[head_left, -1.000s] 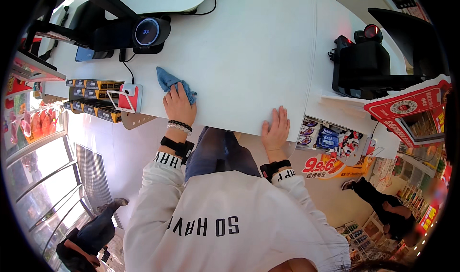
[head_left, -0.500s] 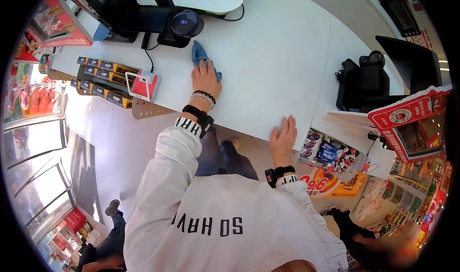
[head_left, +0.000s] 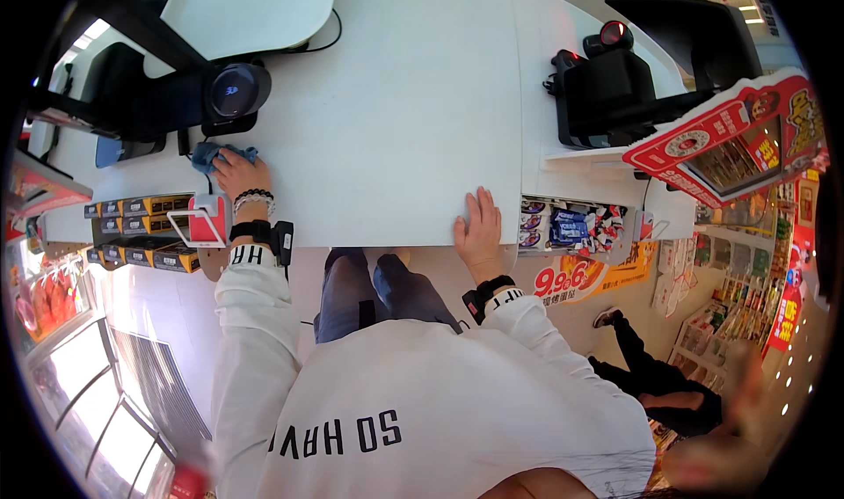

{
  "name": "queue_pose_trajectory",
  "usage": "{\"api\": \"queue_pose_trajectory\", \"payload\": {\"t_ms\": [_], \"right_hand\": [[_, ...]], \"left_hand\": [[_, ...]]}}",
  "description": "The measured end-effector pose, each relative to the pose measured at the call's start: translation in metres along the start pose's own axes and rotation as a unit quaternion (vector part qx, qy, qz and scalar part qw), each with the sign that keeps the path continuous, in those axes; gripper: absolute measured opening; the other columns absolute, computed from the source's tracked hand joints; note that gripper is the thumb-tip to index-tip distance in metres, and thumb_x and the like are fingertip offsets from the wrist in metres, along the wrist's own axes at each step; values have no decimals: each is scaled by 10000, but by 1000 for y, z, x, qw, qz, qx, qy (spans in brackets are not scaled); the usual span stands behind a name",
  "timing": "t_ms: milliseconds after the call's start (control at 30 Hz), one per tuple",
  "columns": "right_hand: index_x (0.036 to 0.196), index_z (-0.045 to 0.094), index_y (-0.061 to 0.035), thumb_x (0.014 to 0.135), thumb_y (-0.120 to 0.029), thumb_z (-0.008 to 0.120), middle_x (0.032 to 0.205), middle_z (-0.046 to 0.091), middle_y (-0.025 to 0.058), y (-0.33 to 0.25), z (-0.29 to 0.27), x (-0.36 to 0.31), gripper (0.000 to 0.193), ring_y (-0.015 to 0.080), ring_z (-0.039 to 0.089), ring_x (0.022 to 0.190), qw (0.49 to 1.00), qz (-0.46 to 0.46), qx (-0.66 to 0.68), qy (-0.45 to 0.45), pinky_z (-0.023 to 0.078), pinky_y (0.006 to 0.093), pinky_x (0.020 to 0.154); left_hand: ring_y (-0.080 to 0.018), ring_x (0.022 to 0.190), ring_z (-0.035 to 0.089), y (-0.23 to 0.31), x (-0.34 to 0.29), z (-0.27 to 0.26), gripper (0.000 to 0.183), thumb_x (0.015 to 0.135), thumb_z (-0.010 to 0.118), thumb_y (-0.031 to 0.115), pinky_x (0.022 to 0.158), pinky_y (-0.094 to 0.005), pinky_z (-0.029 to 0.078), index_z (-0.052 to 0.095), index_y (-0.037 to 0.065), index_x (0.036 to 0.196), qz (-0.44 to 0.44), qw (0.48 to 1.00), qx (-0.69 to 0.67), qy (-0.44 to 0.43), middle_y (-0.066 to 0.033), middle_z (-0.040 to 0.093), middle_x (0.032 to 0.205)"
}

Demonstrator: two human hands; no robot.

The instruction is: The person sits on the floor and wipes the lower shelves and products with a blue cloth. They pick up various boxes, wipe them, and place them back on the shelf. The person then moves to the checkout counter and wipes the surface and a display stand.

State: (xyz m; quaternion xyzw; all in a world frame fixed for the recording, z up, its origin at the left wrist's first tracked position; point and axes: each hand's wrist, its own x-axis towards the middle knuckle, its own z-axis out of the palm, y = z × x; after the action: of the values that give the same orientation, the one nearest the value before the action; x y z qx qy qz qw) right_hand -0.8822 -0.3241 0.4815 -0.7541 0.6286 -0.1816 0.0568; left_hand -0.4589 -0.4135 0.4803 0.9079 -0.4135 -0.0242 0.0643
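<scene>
My left hand (head_left: 239,175) presses a crumpled blue cloth (head_left: 207,157) onto the white counter (head_left: 387,112), fingers over it. The cloth lies just in front of a round black scanner head (head_left: 236,90) on a black terminal. Close by my left wrist, a small red-and-white stand (head_left: 207,221) sits at the counter's front edge. Farther right, my right hand (head_left: 480,233) rests palm down on the counter near that edge. Its fingers are stretched out and hold nothing.
Left of the stand is a rack of black-and-yellow boxes (head_left: 145,226). At right are an open drawer of small packets (head_left: 576,226), a black device with a screen (head_left: 607,94) and a red sign (head_left: 721,138). A white tray (head_left: 246,11) lies at the back left.
My left hand has slid the cloth leftward along the counter, to in front of the scanner head. My right hand stays on the counter near the drawer. The whole view has shifted and turned.
</scene>
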Motion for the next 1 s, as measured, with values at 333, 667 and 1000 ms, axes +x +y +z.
{"api": "queue_pose_trajectory", "payload": {"t_ms": [333, 667, 1000], "right_hand": [[1193, 543, -69, 813, -220, 567, 1343, 463, 144, 4, -10, -1, 409, 291, 407, 1279, 997, 47, 55, 26, 344, 482, 1011], [940, 624, -83, 774, -94, 636, 729, 610, 64, 3, -62, -101, 167, 267, 584, 703, 966, 76, 240, 57, 473, 386, 669], [954, 621, -64, 823, -91, 597, 758, 616, 84, 23, -87, -178, 136, 292, 600, 691, 924, 272, 247, 106, 494, 390, 638]], "left_hand": [[-518, 1234, 323, 43, -151, 4, 600, 876, 539, 191, 1043, -534, 280, 308, -60, 1370, 301, 951, -63, -38, -306, 288, 1400], [-490, 1294, 282, 245, -180, 30, 600, 874, 561, 165, 1075, -500, 265, 320, -50, 1379, 570, 799, -130, -141, -306, 281, 1419], [-466, 1279, 306, 304, -258, 46, 613, 835, 574, 154, 1064, -481, 289, 340, -41, 1368, 655, 731, -125, -146, -274, 323, 1400]]}}
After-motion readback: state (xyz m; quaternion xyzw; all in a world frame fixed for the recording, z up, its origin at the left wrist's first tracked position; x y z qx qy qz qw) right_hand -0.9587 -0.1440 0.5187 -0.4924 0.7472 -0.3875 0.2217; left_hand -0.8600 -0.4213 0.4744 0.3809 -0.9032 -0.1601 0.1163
